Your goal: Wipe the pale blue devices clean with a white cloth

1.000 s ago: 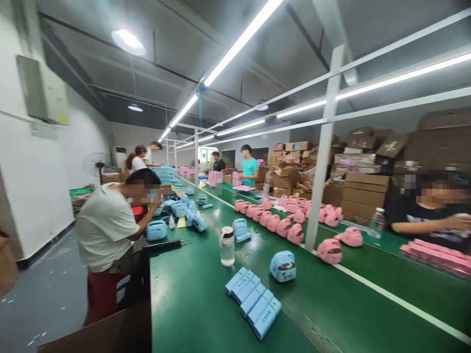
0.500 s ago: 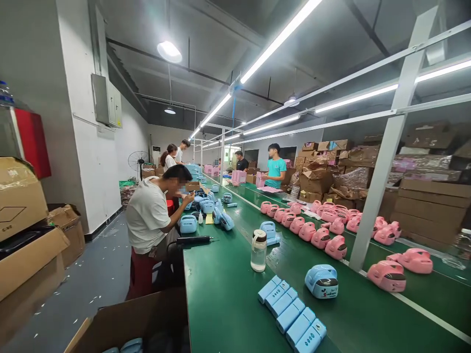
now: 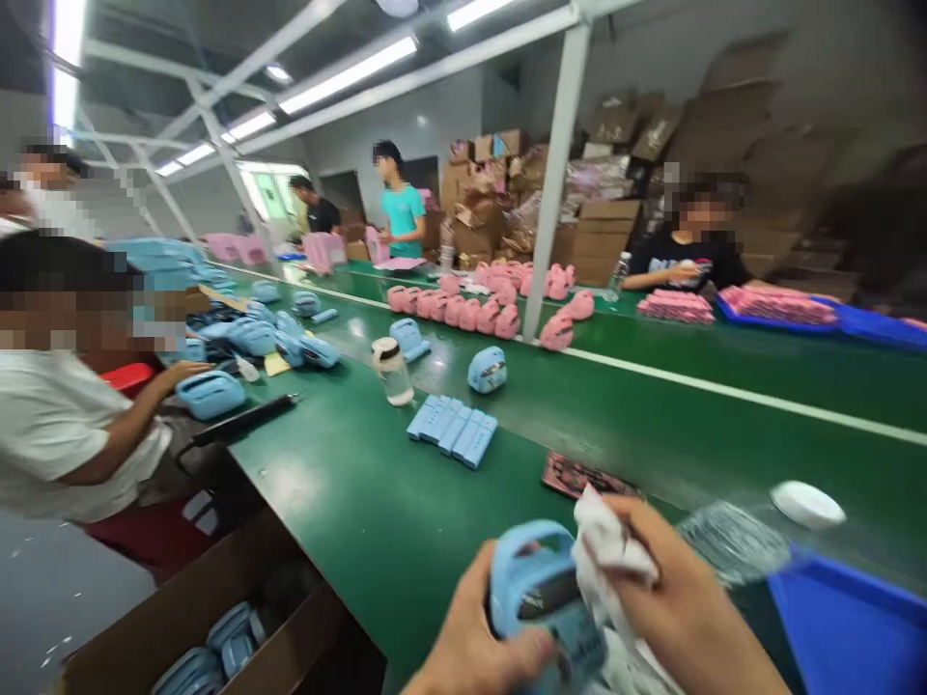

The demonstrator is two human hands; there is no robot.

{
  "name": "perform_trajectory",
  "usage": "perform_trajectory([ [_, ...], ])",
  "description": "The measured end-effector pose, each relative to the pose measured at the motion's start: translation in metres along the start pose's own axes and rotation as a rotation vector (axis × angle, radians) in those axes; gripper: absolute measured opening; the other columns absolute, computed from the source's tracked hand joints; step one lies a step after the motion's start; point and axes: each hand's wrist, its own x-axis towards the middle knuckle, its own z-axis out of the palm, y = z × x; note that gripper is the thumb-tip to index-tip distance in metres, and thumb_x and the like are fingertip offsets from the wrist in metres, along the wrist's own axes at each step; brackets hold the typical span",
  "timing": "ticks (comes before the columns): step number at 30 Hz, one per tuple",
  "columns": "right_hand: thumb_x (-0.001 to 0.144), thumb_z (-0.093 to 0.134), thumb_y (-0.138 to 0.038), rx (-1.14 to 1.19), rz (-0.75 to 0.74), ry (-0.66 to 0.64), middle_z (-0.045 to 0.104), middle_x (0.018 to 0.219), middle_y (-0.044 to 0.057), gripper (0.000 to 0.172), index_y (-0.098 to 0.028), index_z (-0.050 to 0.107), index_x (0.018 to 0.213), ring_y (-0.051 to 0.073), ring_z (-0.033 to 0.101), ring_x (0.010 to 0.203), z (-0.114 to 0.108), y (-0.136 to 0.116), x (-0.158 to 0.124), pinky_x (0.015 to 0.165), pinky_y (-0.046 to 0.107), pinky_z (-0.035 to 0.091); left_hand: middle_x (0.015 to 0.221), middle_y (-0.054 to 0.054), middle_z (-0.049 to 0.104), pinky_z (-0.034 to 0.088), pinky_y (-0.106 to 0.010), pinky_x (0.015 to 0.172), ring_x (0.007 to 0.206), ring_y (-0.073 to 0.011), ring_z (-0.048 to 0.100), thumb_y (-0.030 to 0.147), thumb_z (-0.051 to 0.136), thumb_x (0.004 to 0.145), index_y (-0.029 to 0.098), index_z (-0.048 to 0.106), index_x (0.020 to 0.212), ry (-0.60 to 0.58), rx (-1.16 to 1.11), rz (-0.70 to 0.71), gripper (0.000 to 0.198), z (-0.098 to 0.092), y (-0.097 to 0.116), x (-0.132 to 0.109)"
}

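left hand (image 3: 463, 632): gripping blue handled case (image 3: 548, 600) | right hand (image 3: 670, 579): crumpled white cloth (image 3: 606, 548) beside it

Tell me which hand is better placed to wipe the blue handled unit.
Right, I'd judge: the right hand holds the crumpled white cloth right by the blue handled unit; the blur hides whether they touch. The left hand is occupied holding the unit.

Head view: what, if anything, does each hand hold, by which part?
The left hand grips a blue handled casing by its side, thumb on the front; the right hand pinches a crumpled white cloth or tissue near its top.
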Motion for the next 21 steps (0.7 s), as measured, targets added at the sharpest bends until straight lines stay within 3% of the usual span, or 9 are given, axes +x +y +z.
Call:
perform_trajectory([
  [2,0.090,0.060,-0.063,0.023,0.257,0.087,0.077,0.096,0.003,0.043,-0.029,0.065,0.117,0.025,0.073,0.080,-0.006,0.001,0.005,0.064,0.034,0.058,0.129,-0.013,0.071,0.053,-0.047,0.105,0.120,-0.0390,0.066,0.056,0.090,0.070,0.021,0.057,0.135,0.050,-0.006,0.020,0.080,-0.011,0.003,0.003],
  [4,0.086,0.066,-0.058,0.048,0.348,0.186,0.076,0.098,0.002,0.042,-0.029,0.065,0.117,0.025,0.072,0.082,-0.003,-0.003,0.007,0.068,0.034,0.057,0.134,-0.014,0.069,0.054,-0.045,0.105,0.122,-0.0376,0.066,0.053,0.087,0.074,0.021,0.055,0.138,0.061,-0.001,0.038,0.078,-0.015,0.009,0.005],
  [8,0.090,0.061,-0.034,0.151,0.099,0.219,0.073,0.117,0.003,0.031,-0.030,0.066,0.120,0.025,0.070,0.103,0.029,-0.016,-0.007,0.091,0.039,0.058,0.135,-0.010,0.068,0.053,-0.040,0.104,0.122,-0.0333,0.065,0.049,0.085,0.076,0.023,0.054,0.139,0.027,0.069,0.101,0.075,-0.013,0.012,0.009],
  [10,0.097,0.055,-0.032,0.206,0.035,0.095,0.069,0.133,0.002,0.035,-0.033,0.061,0.132,0.025,0.065,0.122,0.050,-0.019,-0.021,0.105,0.043,0.055,0.135,-0.008,0.067,0.052,-0.038,0.105,0.122,-0.0313,0.063,0.046,0.085,0.076,0.023,0.053,0.139,0.044,0.137,0.140,0.074,-0.013,0.008,0.013],
  [13,0.108,0.043,-0.038,0.298,0.077,-0.167,0.047,0.163,-0.001,0.046,-0.037,0.044,0.154,0.024,0.040,0.153,0.076,-0.017,-0.044,0.127,0.050,0.037,0.130,-0.005,0.068,0.052,-0.035,0.101,0.117,-0.0270,0.062,0.039,0.084,0.077,0.024,0.053,0.137,0.111,0.255,0.134,0.069,-0.019,-0.003,0.015],
  [15,0.110,0.038,-0.034,0.350,0.047,-0.242,0.032,0.171,-0.003,0.050,-0.038,0.035,0.160,0.021,0.025,0.159,0.088,-0.013,-0.057,0.131,0.047,0.029,0.127,-0.003,0.068,0.052,-0.033,0.098,0.110,-0.0243,0.063,0.032,0.084,0.076,0.025,0.052,0.135,0.138,0.303,0.102,0.068,-0.024,-0.009,0.013],
  [17,0.108,0.037,-0.022,0.360,-0.107,-0.234,0.030,0.172,-0.005,0.055,-0.039,0.032,0.160,0.019,0.022,0.160,0.094,-0.008,-0.064,0.132,0.043,0.027,0.127,-0.002,0.068,0.052,-0.033,0.099,0.110,-0.0236,0.063,0.025,0.084,0.072,0.025,0.052,0.135,0.140,0.300,0.083,0.070,-0.028,-0.013,0.011],
  [19,0.104,0.036,-0.013,0.327,-0.237,-0.236,0.034,0.170,-0.004,0.060,-0.040,0.036,0.158,0.019,0.025,0.159,0.096,-0.005,-0.064,0.131,0.042,0.028,0.127,-0.002,0.067,0.052,-0.032,0.097,0.109,-0.0230,0.063,0.021,0.083,0.070,0.026,0.051,0.135,0.126,0.279,0.077,0.073,-0.031,-0.012,0.009],
  [21,0.102,0.038,-0.013,0.265,-0.198,-0.196,0.043,0.165,-0.001,0.057,-0.040,0.050,0.150,0.023,0.036,0.154,0.094,0.000,-0.056,0.127,0.046,0.037,0.129,-0.003,0.066,0.052,-0.032,0.096,0.108,-0.0227,0.063,0.018,0.080,0.070,0.026,0.048,0.139,0.074,0.279,0.054,0.077,-0.031,-0.007,0.009],
])
